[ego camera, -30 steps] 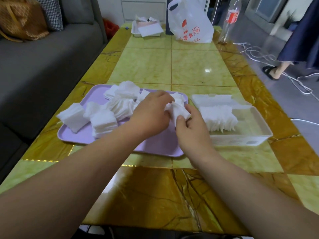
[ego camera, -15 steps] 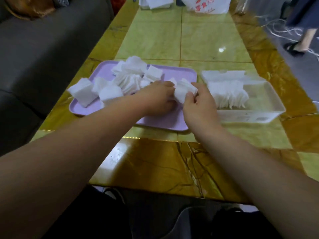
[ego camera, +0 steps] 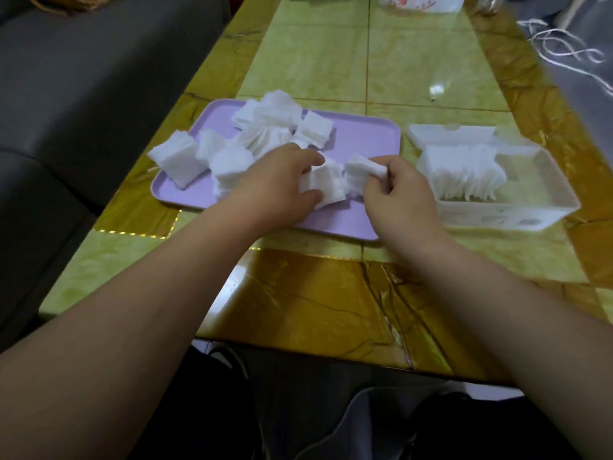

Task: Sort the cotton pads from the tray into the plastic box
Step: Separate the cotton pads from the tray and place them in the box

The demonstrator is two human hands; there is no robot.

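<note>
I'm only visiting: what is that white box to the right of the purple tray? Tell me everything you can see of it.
The plastic box is a shallow, white, slightly see-through rectangular tub, sitting flat and open on the table just right of the tray. What looks like its lid lies at its far edge. A row of cotton pads stands on edge in its left part. The right hand, nearby, does not touch it.

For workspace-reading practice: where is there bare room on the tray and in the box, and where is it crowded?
Free: tray's far right corner, right of the pad stacks; plastic box's right end, past its pad row. Crowded: tray's left half.
</note>
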